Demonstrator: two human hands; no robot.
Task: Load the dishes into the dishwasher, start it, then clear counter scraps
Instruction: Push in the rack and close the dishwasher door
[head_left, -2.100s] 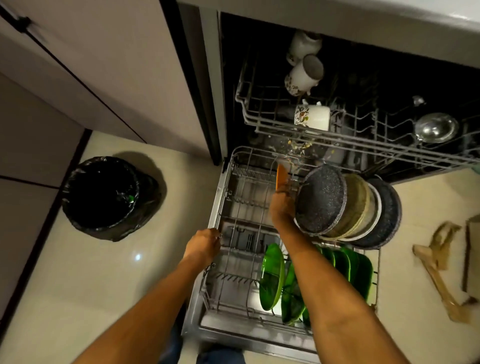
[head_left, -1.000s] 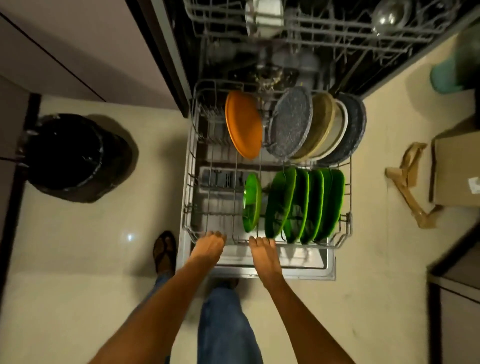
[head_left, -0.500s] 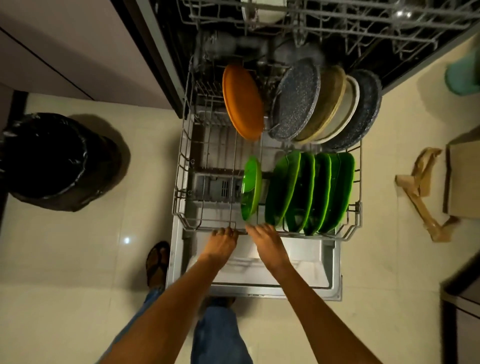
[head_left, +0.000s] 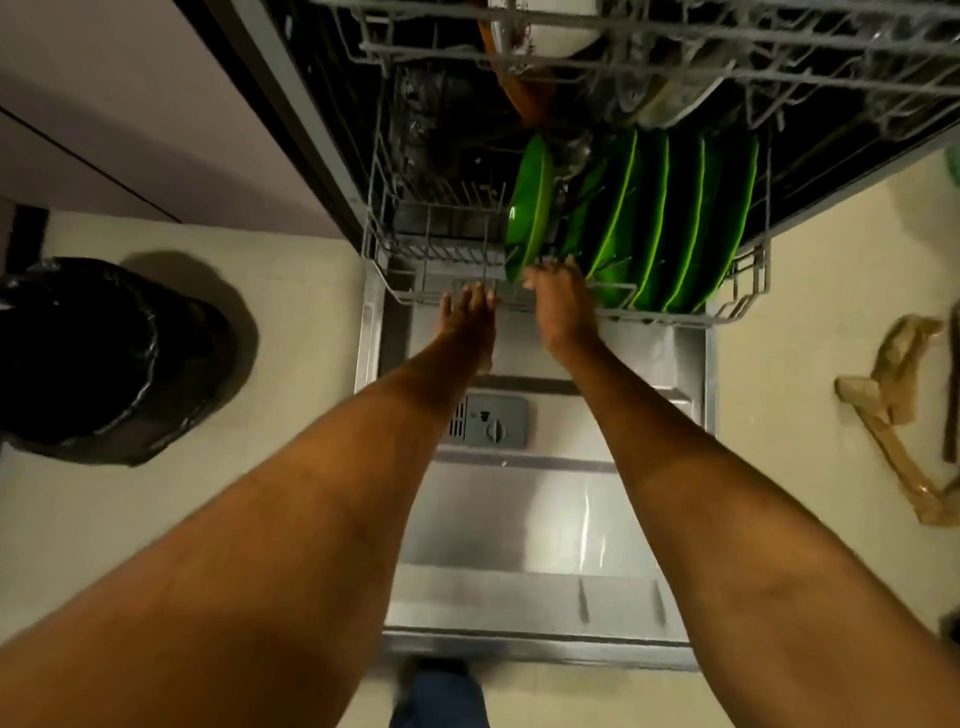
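- The lower rack (head_left: 566, 306) sits about halfway into the dishwasher, its front rail just past the hinge of the open door (head_left: 540, 519); I judge this the push-in step, with loading of this rack done.
- The green plates (head_left: 670, 218) stand on edge in the rack's front row, held upright by the tines so they ride in without tipping. One plate stands a little apart on the left of the row.
- My left hand (head_left: 467, 317) lies against the front rail with fingers straight, pressing, not wrapped round it. My right hand (head_left: 558, 296) is at the rail beside the plates; the fingertips are blurred, so I cannot tell whether that grip curls over the wire or only pushes.
- Both hands sit near the rail's middle, which I judge keeps the rack running straight.
- The upper rack (head_left: 675, 57) overhangs the plates; clearance looks close, though I cannot tell if the rims touch.
- Beside the door, a black-lined bin (head_left: 104, 358) stands on the floor to the left and a crumpled paper bag (head_left: 893, 410) lies to the right, both well apart from the door's edges.
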